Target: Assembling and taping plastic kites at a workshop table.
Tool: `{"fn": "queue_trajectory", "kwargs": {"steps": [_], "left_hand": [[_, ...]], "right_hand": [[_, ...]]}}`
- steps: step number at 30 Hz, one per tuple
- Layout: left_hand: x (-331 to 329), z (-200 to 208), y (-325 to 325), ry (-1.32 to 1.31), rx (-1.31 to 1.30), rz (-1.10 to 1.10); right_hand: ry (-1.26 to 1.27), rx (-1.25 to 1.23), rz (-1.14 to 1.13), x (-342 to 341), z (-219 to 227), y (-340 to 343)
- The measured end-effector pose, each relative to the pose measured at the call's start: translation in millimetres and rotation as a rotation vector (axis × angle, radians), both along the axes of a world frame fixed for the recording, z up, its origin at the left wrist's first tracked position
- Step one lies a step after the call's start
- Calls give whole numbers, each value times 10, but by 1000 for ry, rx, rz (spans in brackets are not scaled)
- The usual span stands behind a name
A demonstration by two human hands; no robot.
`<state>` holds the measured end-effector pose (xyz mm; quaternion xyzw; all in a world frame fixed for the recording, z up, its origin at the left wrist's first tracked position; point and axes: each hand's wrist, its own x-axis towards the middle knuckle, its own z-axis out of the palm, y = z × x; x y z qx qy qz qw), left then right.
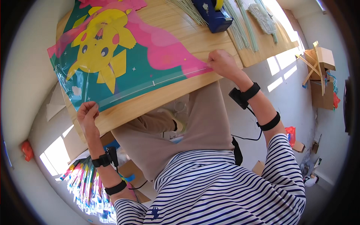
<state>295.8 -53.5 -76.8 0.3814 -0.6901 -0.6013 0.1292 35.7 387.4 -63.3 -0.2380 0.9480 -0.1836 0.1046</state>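
A thin printed plastic sheet (138, 67), shaped like a kite sail, lies on the wooden table. It is green and pink, with a large yellow cartoon figure upside down to me. Along its near edge runs a thin white line (161, 83), perhaps a slim rod, under a glossy clear strip. My left hand (88, 112) is closed in a pinch on the sheet's near left corner at the table edge. At the pointed right end, the fingers of my right hand (223, 63) pinch the sheet's tip. Whether they also grip the line's end is hidden.
A blue tape dispenser (217, 18) stands at the table's far side. Thin pale rods (237, 32) and a clear plastic box (261, 18) lie beside it. Colourful plastic-wrapped bundles (84, 187) lie at lower left. Cardboard boxes (322, 90) stand at right on the floor.
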Motion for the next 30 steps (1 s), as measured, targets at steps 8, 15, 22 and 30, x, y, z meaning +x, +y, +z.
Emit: {"fn": "queue_trajectory", "kwargs": {"steps": [8,15,22,30], "left_hand": [[14,-71,-60,-10,-9,-11],[36,-80,-85,-8,-18,-21],[19,132,-103,24,-49,40],[57,250,-104,63,-54,57]], "right_hand": [[21,18,9,28,-15,-57],[-18,15,-27,0,-30,-72],[-69,-224,-44,-69,9,-79],[-236,-265,-57,-31,76,-139]]}}
